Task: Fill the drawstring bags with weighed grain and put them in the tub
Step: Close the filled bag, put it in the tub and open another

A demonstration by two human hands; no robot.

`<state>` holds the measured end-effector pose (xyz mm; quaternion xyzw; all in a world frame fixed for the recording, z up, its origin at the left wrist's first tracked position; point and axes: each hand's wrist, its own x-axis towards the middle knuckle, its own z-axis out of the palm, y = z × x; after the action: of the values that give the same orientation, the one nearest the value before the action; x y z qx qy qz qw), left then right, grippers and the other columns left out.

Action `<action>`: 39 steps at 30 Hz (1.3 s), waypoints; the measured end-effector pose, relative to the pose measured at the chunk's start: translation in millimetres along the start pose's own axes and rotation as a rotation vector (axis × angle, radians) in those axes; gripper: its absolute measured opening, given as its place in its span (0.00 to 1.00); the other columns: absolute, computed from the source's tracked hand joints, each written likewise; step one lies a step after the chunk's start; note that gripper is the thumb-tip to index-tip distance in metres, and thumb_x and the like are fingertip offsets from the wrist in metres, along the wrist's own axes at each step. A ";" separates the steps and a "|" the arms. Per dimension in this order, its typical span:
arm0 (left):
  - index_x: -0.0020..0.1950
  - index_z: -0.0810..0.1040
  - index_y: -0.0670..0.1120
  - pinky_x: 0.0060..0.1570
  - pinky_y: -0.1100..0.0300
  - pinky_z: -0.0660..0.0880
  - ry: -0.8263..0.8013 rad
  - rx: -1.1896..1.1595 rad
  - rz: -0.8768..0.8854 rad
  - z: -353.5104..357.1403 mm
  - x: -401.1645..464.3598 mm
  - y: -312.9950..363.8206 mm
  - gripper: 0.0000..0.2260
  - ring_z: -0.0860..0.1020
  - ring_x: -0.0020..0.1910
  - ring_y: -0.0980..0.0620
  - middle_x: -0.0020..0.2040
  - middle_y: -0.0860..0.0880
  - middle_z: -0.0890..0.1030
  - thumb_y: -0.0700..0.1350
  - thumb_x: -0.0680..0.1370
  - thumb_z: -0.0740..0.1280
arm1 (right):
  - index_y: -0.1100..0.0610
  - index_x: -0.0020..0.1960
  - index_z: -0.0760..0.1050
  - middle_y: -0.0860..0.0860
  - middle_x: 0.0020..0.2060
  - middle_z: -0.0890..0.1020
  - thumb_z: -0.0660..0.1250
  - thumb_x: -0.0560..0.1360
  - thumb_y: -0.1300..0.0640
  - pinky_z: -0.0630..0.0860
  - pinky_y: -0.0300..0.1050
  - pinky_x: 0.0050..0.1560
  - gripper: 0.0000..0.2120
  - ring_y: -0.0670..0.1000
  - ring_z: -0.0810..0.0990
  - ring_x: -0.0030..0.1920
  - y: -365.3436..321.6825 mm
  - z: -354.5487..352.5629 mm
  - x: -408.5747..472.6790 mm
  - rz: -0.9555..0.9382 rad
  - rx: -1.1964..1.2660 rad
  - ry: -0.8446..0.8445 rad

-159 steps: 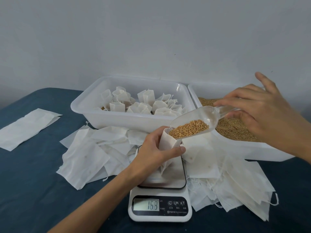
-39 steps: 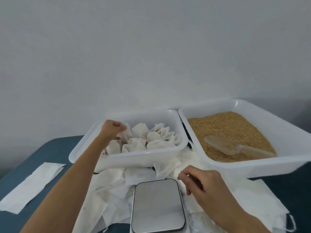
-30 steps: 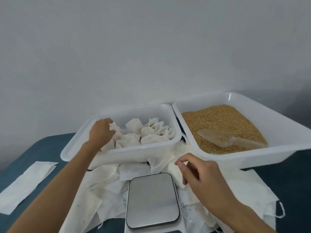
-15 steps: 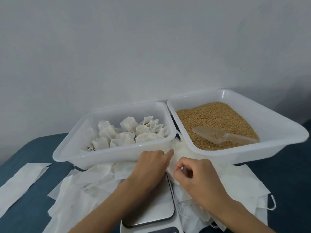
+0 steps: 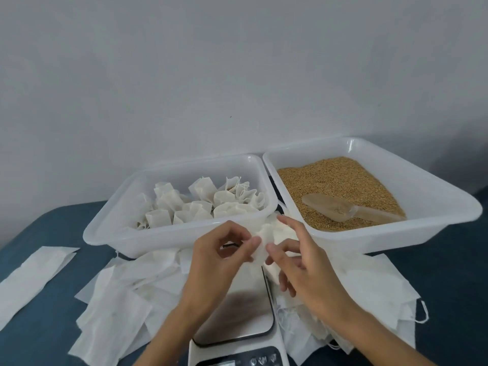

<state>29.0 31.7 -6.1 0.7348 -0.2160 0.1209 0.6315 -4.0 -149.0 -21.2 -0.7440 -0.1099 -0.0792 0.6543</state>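
Note:
Both of my hands hold one empty white drawstring bag (image 5: 272,235) above the far end of the scale (image 5: 237,313). My left hand (image 5: 219,257) pinches its left edge and my right hand (image 5: 301,262) grips its right side. Behind them, the left white tub (image 5: 111,233) holds several filled bags (image 5: 200,204). The right tub (image 5: 435,220) is full of brown grain (image 5: 335,178), and a clear plastic scoop (image 5: 343,211) lies on it.
Loose empty bags lie in heaps on the blue tabletop, one heap left of the scale (image 5: 124,299) and one right of it (image 5: 369,294). A separate white bag (image 5: 31,278) lies at the far left. A grey wall stands behind the tubs.
My left hand left the tub of filled bags and came to the middle. My right hand lifted an empty bag from the pile, and both hands now hold it over the scale.

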 end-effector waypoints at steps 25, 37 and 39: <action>0.49 0.87 0.47 0.49 0.64 0.77 0.052 -0.080 -0.068 -5.7 -12.2 -9.3 0.06 0.83 0.45 0.58 0.44 0.53 0.87 0.43 0.82 0.71 | 0.57 0.51 0.74 0.49 0.51 0.75 0.75 0.76 0.58 0.74 0.44 0.35 0.11 0.52 0.74 0.32 -1.3 -3.7 -1.0 -0.341 -0.410 0.297; 0.51 0.87 0.48 0.48 0.59 0.77 -0.026 -0.026 0.020 18.6 -15.4 0.1 0.04 0.82 0.47 0.55 0.49 0.55 0.84 0.42 0.79 0.71 | 0.50 0.46 0.75 0.48 0.41 0.80 0.72 0.74 0.38 0.77 0.45 0.31 0.16 0.53 0.80 0.36 -12.9 5.8 -1.6 -0.183 -0.067 0.134; 0.51 0.87 0.47 0.49 0.47 0.81 -0.018 -0.040 0.006 22.1 -17.4 -1.5 0.06 0.83 0.48 0.47 0.50 0.53 0.84 0.42 0.79 0.70 | 0.51 0.46 0.75 0.48 0.40 0.80 0.75 0.73 0.41 0.78 0.44 0.33 0.15 0.54 0.79 0.37 -13.2 2.0 -0.2 -0.189 -0.081 0.149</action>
<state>12.3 13.0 -19.1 0.7224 -0.2262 0.1118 0.6438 -7.8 -145.4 -8.9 -0.7483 -0.1272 -0.1998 0.6196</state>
